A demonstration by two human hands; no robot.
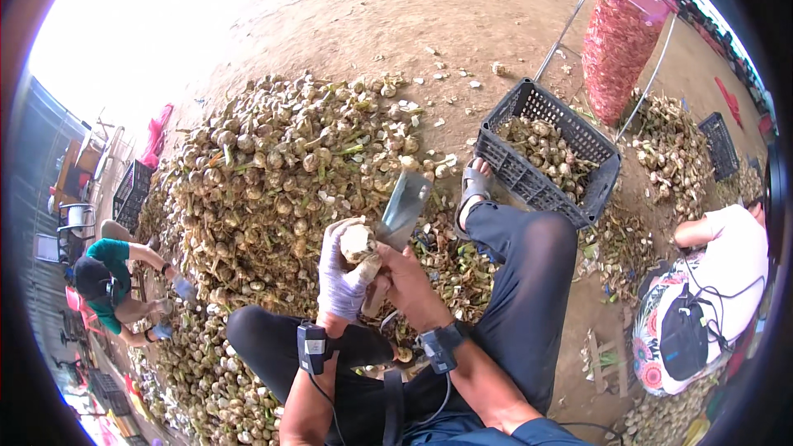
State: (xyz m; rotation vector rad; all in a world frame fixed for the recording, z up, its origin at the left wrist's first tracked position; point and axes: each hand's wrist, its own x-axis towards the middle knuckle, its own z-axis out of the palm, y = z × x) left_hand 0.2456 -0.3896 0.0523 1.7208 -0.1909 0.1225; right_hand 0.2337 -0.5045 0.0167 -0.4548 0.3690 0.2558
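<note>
My left hand [337, 274], in a whitish glove, is closed round a pale garlic bulb [358, 243]. Bare and closed, my right hand [410, 285] grips a broad-bladed knife [404, 208] by its handle, which shows partly below the fist. The blade points up and away, just right of the bulb. Both hands are close together above my lap. Beyond them a large heap of untrimmed garlic [281, 157] covers the ground, with bits of stalk and skin among the bulbs.
A black plastic crate [607, 190] partly filled with garlic stands by my right foot. Behind it a red mesh sack [619, 49] hangs on a metal frame. One person [107, 281] works at far left, another [710, 281] sits at far right. More garlic [673, 144] lies beyond the crate.
</note>
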